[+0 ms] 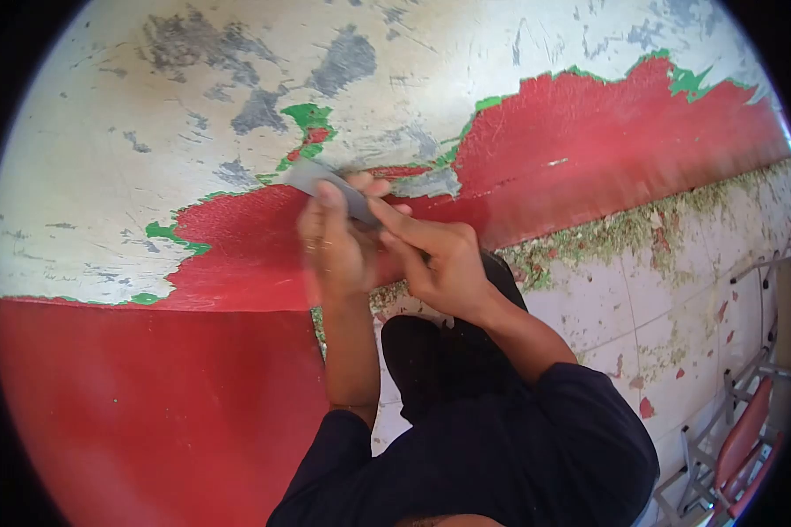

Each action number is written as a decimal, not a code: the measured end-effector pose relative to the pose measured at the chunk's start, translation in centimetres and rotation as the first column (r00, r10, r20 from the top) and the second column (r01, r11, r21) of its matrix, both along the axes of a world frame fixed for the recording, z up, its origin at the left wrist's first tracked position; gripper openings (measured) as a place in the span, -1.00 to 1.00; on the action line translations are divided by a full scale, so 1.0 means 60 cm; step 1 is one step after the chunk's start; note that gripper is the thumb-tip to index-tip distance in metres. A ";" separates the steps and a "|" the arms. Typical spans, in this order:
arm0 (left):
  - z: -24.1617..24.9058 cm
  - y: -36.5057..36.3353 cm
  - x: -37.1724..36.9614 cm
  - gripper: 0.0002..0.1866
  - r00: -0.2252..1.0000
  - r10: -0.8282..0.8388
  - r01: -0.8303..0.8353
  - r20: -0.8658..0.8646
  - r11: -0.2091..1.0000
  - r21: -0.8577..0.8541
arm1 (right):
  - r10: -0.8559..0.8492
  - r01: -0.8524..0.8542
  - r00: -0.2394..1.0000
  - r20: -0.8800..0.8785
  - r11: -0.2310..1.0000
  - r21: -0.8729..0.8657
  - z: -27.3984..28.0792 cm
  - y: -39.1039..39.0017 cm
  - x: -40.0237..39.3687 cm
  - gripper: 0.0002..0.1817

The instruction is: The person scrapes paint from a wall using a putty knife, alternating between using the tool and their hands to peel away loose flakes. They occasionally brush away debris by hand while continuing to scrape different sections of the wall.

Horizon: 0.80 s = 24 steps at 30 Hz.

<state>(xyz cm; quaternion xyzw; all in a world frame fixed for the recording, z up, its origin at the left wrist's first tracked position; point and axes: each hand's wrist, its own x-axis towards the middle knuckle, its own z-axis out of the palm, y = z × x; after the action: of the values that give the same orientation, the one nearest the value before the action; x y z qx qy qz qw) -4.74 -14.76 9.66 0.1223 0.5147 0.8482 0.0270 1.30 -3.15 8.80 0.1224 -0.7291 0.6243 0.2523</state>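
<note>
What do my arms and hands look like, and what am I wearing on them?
Your left hand and right hand show no gloves. Both forearms are bare, with no watch or bracelet that I can make out. The sleeves are short, dark navy and plain, ending near the elbows.

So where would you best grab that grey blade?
Probably pinch the blade by its lower end, coming from the person's side: it is flat, so thumb and fingers can press opposite faces, and its upper end is turned to the wall, so best left free.
</note>
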 end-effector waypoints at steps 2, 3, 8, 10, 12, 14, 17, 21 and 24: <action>0.041 -0.027 -0.013 -0.55 0.994 -0.072 0.075 -0.077 0.996 0.043 | 0.030 -0.030 0.999 0.018 1.000 -0.008 0.009 -0.001 -0.003 -0.58; 0.037 -0.025 -0.009 -0.55 0.998 -0.056 0.057 -0.036 0.998 0.031 | 0.027 -0.027 1.000 -0.013 1.000 -0.005 0.000 -0.003 -0.003 -0.58; 0.011 0.009 0.001 -0.56 1.000 0.006 -0.006 0.010 1.000 -0.002 | -0.022 0.021 1.000 0.023 0.999 0.030 -0.007 0.014 0.008 -0.57; 0.040 -0.008 -0.003 -0.58 0.997 -0.032 0.033 -0.075 0.999 0.013 | 0.016 -0.017 1.000 -0.022 0.999 -0.039 0.008 -0.014 -0.003 -0.57; 0.056 -0.016 -0.005 -0.59 0.996 -0.021 0.022 -0.086 1.000 0.012 | 0.083 -0.082 0.996 0.025 0.996 -0.043 0.033 -0.019 -0.006 -0.56; 0.043 -0.007 0.002 -0.59 0.998 0.032 -0.033 -0.047 0.999 -0.019 | 0.024 -0.024 1.000 -0.009 0.999 -0.021 0.005 0.002 0.005 -0.56; 0.009 0.028 0.010 -0.57 0.994 -0.098 0.099 0.049 0.994 -0.034 | -0.037 0.037 0.999 0.015 0.999 -0.018 -0.001 0.025 0.011 -0.57; 0.025 0.008 0.003 -0.55 0.992 -0.123 0.124 0.022 0.991 -0.059 | -0.057 0.059 0.998 0.035 0.997 -0.042 -0.005 0.012 0.020 -0.57; 0.011 0.017 0.021 -0.52 0.997 -0.065 0.069 0.046 0.994 -0.084 | -0.012 0.017 0.999 0.046 0.995 -0.096 -0.018 0.021 0.030 -0.57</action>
<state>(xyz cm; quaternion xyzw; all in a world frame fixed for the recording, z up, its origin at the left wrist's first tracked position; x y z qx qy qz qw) -3.47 -13.72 10.30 0.1200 0.5453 0.8265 0.0717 3.10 -1.91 7.70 0.0905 -0.7047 0.6595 0.2457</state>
